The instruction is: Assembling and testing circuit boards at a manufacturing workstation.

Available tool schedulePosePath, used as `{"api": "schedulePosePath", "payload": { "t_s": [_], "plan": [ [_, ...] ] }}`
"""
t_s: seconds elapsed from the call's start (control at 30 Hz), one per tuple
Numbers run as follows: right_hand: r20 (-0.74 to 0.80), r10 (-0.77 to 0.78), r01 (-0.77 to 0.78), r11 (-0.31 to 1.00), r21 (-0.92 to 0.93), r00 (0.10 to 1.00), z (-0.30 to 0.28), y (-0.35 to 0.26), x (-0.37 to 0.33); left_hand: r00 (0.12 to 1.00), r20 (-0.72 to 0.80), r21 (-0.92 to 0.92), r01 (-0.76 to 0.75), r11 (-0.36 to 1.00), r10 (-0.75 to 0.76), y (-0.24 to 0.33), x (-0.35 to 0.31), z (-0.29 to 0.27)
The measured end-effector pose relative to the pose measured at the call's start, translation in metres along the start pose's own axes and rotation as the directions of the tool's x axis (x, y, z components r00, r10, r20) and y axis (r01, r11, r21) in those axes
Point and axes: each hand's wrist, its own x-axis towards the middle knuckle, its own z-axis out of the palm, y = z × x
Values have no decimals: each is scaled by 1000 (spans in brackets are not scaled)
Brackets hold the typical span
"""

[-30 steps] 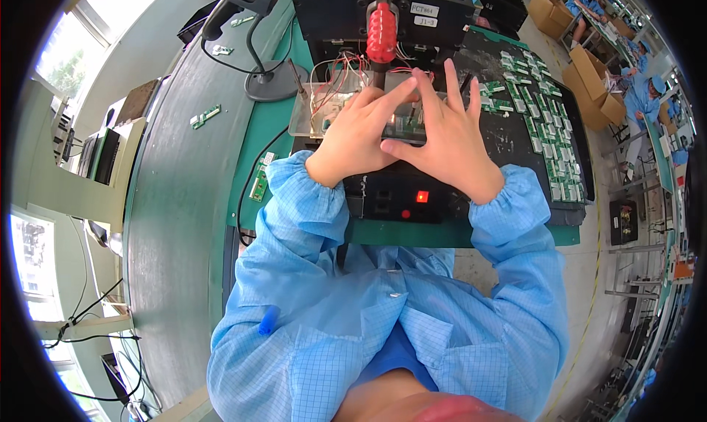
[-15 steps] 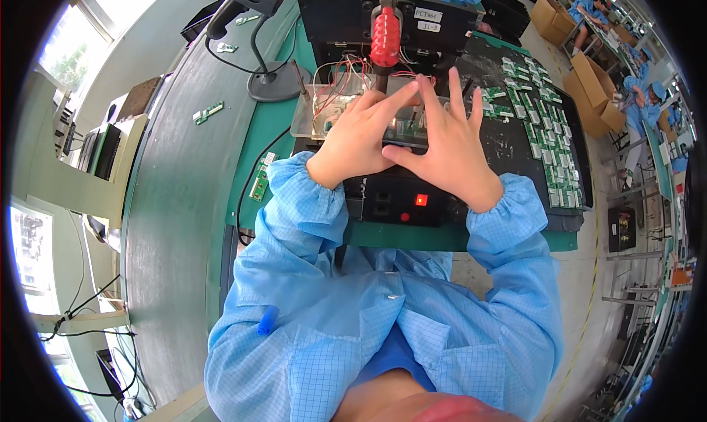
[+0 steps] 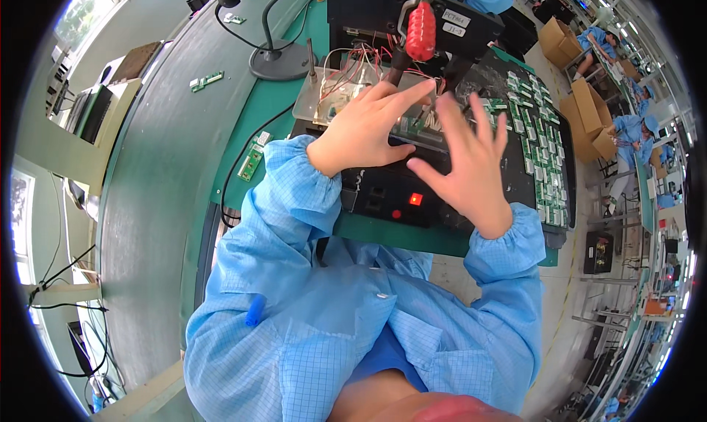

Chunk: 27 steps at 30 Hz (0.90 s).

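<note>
My left hand [image 3: 361, 133] is over the left part of a clear-topped fixture [image 3: 306, 105], its fingers stretched out and its thumb apart. To its right, my right hand [image 3: 475, 168] hangs over the fixture's right side, fingers spread and slightly blurred. I see nothing held in either hand. Between and above them hangs a clamp's red ribbed handle [image 3: 420, 33]. Thin red and white wires [image 3: 361, 60] run across the back of the fixture. Whatever lies directly under my palms is hidden. The black front panel [image 3: 379, 194] carries a lit red switch [image 3: 416, 199].
Many small green circuit boards [image 3: 545, 153] lie in rows on a black mat at the right. A single green board [image 3: 254, 157] rests left of the fixture, another [image 3: 207, 81] on the long bench. A scanner stand [image 3: 278, 60] is at back left. Cardboard boxes [image 3: 589, 109] and co-workers are farther right.
My right hand has moved right and nearer to me, away from my left hand; the gap between my thumbs has widened. The whole view has shifted and tilted somewhat.
</note>
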Motion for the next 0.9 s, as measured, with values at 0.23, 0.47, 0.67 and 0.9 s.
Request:
{"api": "schedulePosePath", "payload": {
  "t_s": [0.23,0.47,0.67,0.9],
  "plan": [
    [-165,-55,55,998,-4,985,-5,11,15,1000,-24,-9,-2,1000,2,-2,-3,2],
    [-362,-92,158,975,157,927,-7,29,41,999,-25,84,-24,996,26,5,0,0],
    [-158,-31,77,954,291,987,-12,41,55,998,-43,86,-41,995,45,0,-1,3],
    [-134,-146,172,963,207,980,-9,36,57,999,-17,45,-32,998,33,-4,-2,2]
  ]
}}
